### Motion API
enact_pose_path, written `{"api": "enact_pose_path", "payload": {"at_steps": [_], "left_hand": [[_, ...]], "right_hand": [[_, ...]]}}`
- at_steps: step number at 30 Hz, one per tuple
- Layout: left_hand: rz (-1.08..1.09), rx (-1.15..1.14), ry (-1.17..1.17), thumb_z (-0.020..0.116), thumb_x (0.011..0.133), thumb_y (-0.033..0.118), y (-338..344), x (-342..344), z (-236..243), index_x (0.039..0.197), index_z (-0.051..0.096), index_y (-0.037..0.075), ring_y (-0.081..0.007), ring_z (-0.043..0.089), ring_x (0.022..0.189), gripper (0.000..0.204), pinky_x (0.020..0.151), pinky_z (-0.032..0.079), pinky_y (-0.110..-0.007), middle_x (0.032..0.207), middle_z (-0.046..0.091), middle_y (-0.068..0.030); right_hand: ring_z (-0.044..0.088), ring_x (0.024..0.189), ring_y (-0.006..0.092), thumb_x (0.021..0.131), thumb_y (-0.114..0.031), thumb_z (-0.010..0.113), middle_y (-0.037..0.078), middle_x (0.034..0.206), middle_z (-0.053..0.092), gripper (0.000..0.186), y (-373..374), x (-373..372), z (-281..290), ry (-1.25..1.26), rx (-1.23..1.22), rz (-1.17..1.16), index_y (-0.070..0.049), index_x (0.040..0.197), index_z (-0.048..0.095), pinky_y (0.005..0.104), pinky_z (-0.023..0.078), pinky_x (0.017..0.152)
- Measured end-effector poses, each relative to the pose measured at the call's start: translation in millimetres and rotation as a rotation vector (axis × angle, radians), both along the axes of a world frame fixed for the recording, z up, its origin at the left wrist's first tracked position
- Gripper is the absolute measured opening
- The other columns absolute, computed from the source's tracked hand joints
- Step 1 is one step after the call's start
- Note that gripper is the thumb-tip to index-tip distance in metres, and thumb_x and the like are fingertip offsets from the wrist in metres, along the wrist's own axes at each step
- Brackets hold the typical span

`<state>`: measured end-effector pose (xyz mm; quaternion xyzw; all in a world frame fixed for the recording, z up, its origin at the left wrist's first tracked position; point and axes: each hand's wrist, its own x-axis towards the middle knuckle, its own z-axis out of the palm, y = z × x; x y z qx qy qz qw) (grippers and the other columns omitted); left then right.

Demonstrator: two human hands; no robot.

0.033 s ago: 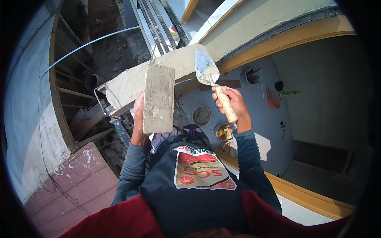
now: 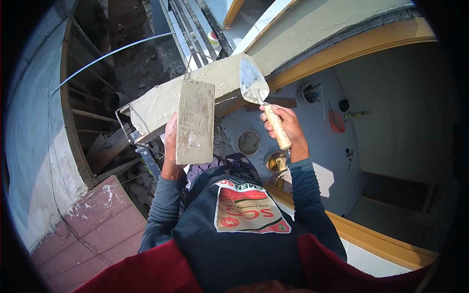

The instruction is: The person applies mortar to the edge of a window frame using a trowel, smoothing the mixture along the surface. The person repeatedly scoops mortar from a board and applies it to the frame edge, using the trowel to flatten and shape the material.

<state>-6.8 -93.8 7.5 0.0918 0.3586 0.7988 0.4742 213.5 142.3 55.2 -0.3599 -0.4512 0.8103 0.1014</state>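
Note:
My left hand (image 2: pixel 172 151) grips a rectangular board (image 2: pixel 194 122) smeared with grey mortar, held lengthwise in front of me; part of my fingers is behind it. My right hand (image 2: pixel 286 129) is closed round the pale wooden handle of a pointed metal trowel (image 2: pixel 253 79). The trowel's blade points away from me, a little right of the board, with mortar on its lower part. Beyond both tools runs a ledge (image 2: pixel 221 71) with a coat of grey plaster, fitted with metal clamps (image 2: pixel 122 122) at its left end.
Below right, a floor holds buckets (image 2: pixel 248 142), a red basin (image 2: pixel 336 120) and a yellow level (image 2: pixel 357 114). An orange frame (image 2: pixel 381 234) edges that room. A pale hose (image 2: pixel 117 49) crosses the upper left; a pink surface (image 2: pixel 97 227) with cables lies lower left, and metal bars stand above the ledge.

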Motion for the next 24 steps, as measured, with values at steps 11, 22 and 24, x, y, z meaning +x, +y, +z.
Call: {"api": "enact_pose_path", "payload": {"at_steps": [11,22,24], "left_hand": [[0.025,-0.049,0.061,0.048,0.101,0.032,-7.3,1.4,-6.0,0.137,0.048,-0.001,-0.0178,0.068,0.1,0.05,0.084,0.056,-0.03,0.119,0.064,-0.0119],[-0.003,0.039,-0.094,0.046,0.101,0.027,-2.2,3.2,-5.7,0.137,0.048,-0.001,-0.0188,0.068,0.1,0.045,0.084,0.057,-0.031,0.12,0.064,-0.0131],[0.004,0.036,-0.084,0.046,0.101,0.027,-1.0,2.8,-3.2,0.137,0.048,-0.001,-0.019,0.069,0.099,0.045,0.083,0.057,-0.031,0.12,0.064,-0.0132]], "right_hand": [[0.059,0.058,0.0096,0.09,-0.011,0.067,0.008,0.083,0.065,0.025,-24.6,-20.2,25.4,-0.424,0.789,-0.112,0.003,0.106,0.056,0.0249,0.049,0.044],[0.06,0.055,0.0104,0.088,-0.016,0.067,0.007,0.078,0.065,0.026,-7.5,-39.7,28.3,-0.599,0.866,-0.013,0.004,0.102,0.056,0.0272,0.05,0.044],[0.059,0.054,0.0105,0.088,-0.016,0.066,0.007,0.078,0.065,0.025,-4.9,-40.0,29.7,-0.593,0.836,-0.025,0.003,0.101,0.056,0.027,0.05,0.044]]}}
